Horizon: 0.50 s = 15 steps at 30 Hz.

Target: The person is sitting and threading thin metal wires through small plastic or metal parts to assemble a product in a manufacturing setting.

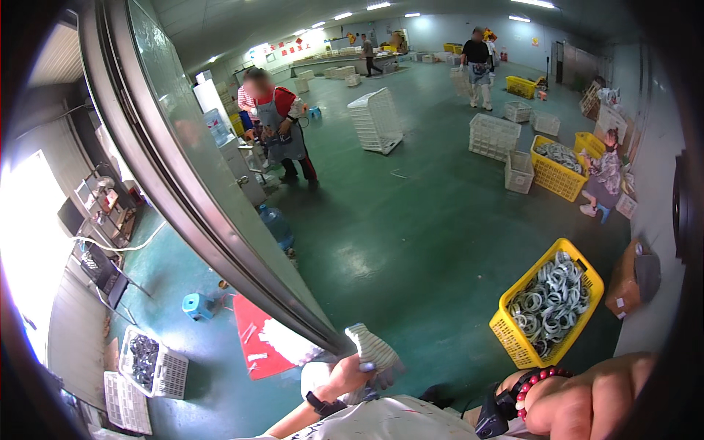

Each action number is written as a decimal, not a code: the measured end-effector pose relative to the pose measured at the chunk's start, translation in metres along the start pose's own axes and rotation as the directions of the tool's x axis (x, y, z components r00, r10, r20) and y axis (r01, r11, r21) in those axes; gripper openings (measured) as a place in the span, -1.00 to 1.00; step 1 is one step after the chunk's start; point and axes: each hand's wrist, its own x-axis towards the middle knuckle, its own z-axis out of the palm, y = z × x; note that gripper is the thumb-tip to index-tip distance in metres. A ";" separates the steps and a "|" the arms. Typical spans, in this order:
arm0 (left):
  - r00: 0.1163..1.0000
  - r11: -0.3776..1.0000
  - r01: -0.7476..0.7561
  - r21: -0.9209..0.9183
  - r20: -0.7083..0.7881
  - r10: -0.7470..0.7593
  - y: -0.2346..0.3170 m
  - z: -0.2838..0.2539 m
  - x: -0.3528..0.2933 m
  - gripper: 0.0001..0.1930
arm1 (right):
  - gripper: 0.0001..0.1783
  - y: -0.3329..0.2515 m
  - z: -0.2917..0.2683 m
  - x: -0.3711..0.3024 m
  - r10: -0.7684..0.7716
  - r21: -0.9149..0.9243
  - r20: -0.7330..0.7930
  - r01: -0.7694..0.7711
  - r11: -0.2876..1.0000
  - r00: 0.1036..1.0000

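My left hand [353, 375], with a black band round its wrist, is closed on a striped knitted work glove [372, 347] by the lower end of the metal door frame. Part of the glove hangs below my fingers, grey at its end. My right hand [590, 400] is raised very near the camera at the lower right, big in view and partly cut off. A string of red beads [539, 383] and a black strapped device [495, 416] are on that wrist. The fingers of this hand are not clear enough to read.
A yellow basket [500, 334] of pale rings stands ahead on the right, beside a cardboard box [625, 282]. The glass door [191, 139] divides the view. Left of it are a red board [268, 365], a blue stool [196, 306] and a white crate [172, 374]. Several people are farther off.
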 end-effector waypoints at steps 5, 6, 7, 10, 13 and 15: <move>0.986 0.985 -0.166 -0.052 -0.022 0.165 0.002 0.006 0.004 -0.69 | -0.42 -0.011 0.012 -0.006 0.080 0.349 -0.053 -0.057 0.935 0.995; 0.988 0.988 -0.153 -0.034 -0.027 0.152 -0.008 0.009 0.007 -0.68 | -0.41 -0.011 0.013 -0.007 0.106 0.426 -0.069 -0.067 0.902 0.992; 0.988 0.988 -0.148 -0.039 -0.038 0.147 -0.013 0.010 0.008 -0.68 | -0.40 -0.011 0.015 -0.008 0.134 0.502 -0.085 -0.074 0.862 0.987; 0.979 0.979 -0.202 0.011 0.019 0.202 0.001 0.009 0.009 -0.70 | -0.38 -0.009 0.018 -0.008 0.219 0.698 -0.137 -0.063 0.713 0.966; 0.979 0.978 -0.199 -0.057 0.036 0.202 -0.004 0.008 0.012 -0.71 | -0.36 -0.010 0.033 -0.011 0.292 0.833 -0.200 0.006 0.553 0.935; 0.992 0.990 -0.110 -0.088 0.056 0.115 -0.004 0.006 0.014 -0.69 | -0.34 -0.011 0.048 -0.016 0.313 0.885 -0.235 0.069 0.460 0.920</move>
